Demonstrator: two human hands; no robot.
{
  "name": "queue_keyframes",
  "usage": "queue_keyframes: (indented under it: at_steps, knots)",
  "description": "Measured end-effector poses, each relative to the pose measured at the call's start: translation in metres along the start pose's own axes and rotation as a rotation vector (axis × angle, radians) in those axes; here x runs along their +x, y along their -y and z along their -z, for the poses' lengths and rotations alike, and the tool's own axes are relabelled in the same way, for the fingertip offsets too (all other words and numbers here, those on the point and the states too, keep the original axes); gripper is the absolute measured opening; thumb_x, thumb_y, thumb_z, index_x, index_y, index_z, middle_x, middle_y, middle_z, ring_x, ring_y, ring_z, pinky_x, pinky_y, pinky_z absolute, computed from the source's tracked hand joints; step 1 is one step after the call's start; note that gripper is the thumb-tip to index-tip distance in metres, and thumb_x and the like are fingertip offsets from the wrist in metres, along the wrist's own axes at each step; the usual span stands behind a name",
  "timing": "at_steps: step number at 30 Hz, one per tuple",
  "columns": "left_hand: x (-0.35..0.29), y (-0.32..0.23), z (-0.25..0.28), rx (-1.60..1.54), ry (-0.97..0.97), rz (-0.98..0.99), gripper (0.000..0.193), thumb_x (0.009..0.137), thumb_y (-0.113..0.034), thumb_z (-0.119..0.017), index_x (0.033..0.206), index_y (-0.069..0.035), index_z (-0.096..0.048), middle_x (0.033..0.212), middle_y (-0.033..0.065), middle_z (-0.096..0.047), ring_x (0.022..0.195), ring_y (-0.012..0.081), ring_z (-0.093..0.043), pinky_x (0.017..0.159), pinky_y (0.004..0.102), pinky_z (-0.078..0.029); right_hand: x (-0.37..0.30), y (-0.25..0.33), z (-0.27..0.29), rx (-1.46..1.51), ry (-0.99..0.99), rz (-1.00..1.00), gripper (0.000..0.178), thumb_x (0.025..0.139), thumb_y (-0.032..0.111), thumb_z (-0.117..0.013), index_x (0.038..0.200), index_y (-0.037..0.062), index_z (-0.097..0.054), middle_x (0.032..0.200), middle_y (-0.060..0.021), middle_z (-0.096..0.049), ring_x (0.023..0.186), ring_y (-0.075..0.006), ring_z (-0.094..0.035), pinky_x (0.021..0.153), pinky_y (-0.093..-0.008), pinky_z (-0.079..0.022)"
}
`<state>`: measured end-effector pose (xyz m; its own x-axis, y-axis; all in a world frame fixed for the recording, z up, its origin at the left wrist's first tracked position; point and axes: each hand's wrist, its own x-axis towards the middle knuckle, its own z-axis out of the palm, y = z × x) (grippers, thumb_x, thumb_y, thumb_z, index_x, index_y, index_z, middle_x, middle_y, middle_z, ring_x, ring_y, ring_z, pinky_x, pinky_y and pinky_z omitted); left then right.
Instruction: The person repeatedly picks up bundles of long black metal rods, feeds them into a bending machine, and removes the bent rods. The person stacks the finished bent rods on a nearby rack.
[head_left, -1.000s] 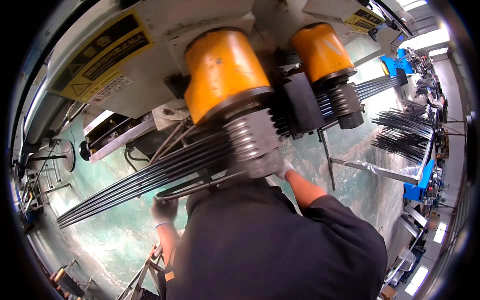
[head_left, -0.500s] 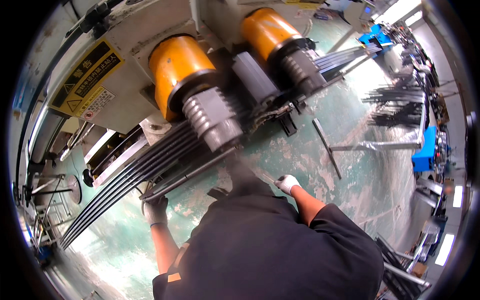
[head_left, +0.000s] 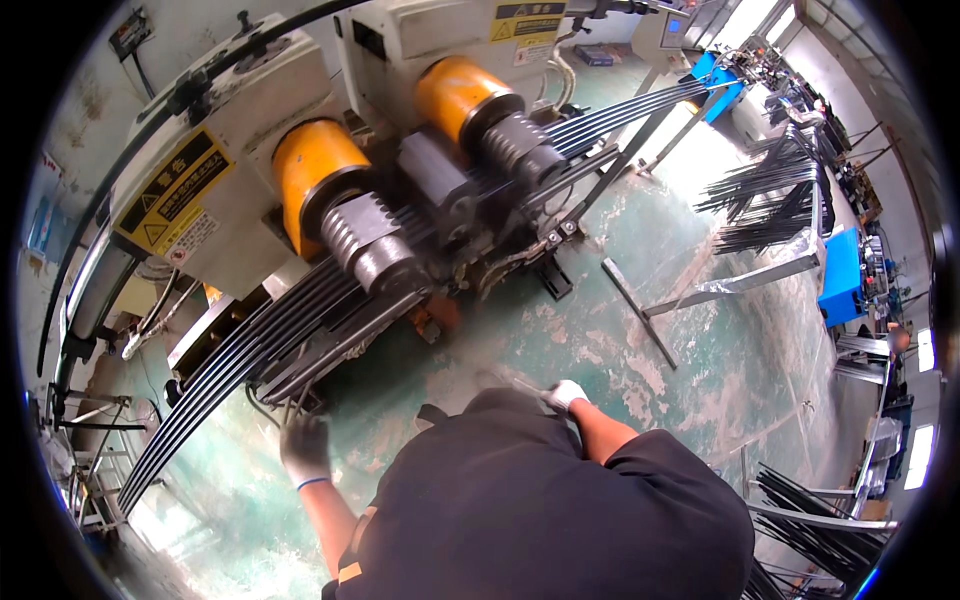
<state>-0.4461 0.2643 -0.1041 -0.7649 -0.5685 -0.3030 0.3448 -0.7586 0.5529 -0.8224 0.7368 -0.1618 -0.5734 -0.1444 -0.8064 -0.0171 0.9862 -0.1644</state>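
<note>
My left hand (head_left: pixel 305 450), in a dark-palmed, pale glove, is blurred by motion below the left end of a machine's long metal bar (head_left: pixel 350 345). Its fingers cannot be made out. My right hand (head_left: pixel 568 396), in a white glove, is closed around a thin stick-like tool (head_left: pixel 527 384), whose far end is smeared. Ahead stands the machine, with two orange cylinders (head_left: pixel 318 165) bearing grey grooved rollers (head_left: pixel 368 235). Several long black rods (head_left: pixel 215 385) run under the rollers, side by side, out to the lower left.
A loose metal bar (head_left: pixel 640 312) lies on the green worn floor (head_left: pixel 600 350). To the right, a metal rack (head_left: pixel 745 285) carries bundles of black rods (head_left: pixel 765 190) near a blue box (head_left: pixel 842 278). More black rods (head_left: pixel 820 530) are at the lower right.
The head view has shifted, and the machine now sits farther left. My left hand has drawn down from the bar's end, blurring. My right hand keeps its closed hold.
</note>
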Motion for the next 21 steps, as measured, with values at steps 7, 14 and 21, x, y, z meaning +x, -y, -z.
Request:
queue_keyframes:
  at_steps: [7, 14, 21]
  knots:
    - [-0.034, -0.084, -0.025, -0.310, -0.600, -0.486, 0.049, 0.108, -0.044, -0.048, 0.123, 0.000, -0.063, 0.134, 0.0191, -0.064, 0.128, 0.0360, -0.057, 0.114, 0.0532, -0.043, -0.032, 0.108, 0.105, 0.265, -0.270, 0.409, 0.045, 0.092, 0.035, -0.064, 0.124, 0.0046, -0.071, 0.120, -0.0225, -0.072, 0.117, -0.0383, -0.067, 0.100, -0.0422, -0.052]
    - [-0.022, -0.141, -0.195, -0.304, -0.611, -0.740, 0.061, 0.105, -0.044, -0.054, 0.139, 0.006, -0.051, 0.152, 0.0220, -0.051, 0.134, 0.0390, -0.052, 0.121, 0.0525, -0.036, -0.019, 0.186, 0.151, 0.485, -0.609, 0.939, 0.035, 0.094, 0.027, -0.070, 0.117, 0.0002, -0.070, 0.110, -0.0208, -0.074, 0.105, -0.0321, -0.070, 0.093, -0.0373, -0.053]
    - [-0.010, -0.232, -0.189, 0.312, -0.514, -0.831, 0.044, 0.110, -0.033, -0.045, 0.137, 0.000, -0.058, 0.141, 0.0149, -0.062, 0.130, 0.0304, -0.057, 0.118, 0.0466, -0.039, -0.085, 0.262, 0.202, 1.507, -0.217, 0.869, 0.050, 0.102, 0.038, -0.069, 0.132, -0.0015, -0.061, 0.120, -0.0073, -0.067, 0.105, -0.0169, -0.057, 0.097, -0.0325, -0.044]
